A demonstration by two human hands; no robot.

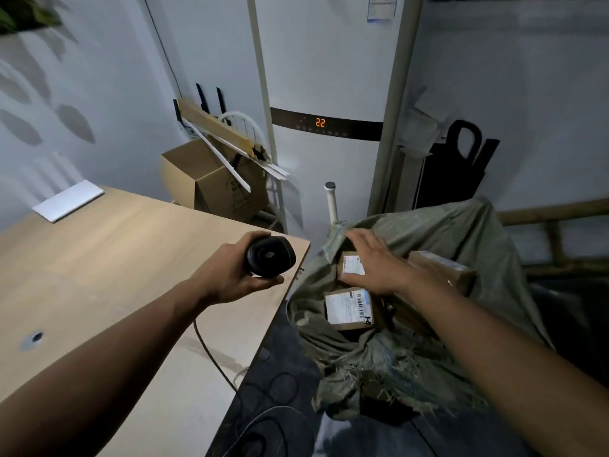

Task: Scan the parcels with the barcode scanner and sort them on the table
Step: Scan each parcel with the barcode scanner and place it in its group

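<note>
Head view: the left hand [230, 275] grips the scanner [270, 260] over the counter [99, 258]. The right hand [379, 262], fingers spread, covers part of a parcel [351, 263] in the sack [461, 232]; its label is half hidden.

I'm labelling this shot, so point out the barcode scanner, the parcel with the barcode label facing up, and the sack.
barcode scanner [271, 260], head view, on its round front face.
parcel [348, 307], head view, on its white label.
sack [438, 227], head view, on its far wall.
</note>
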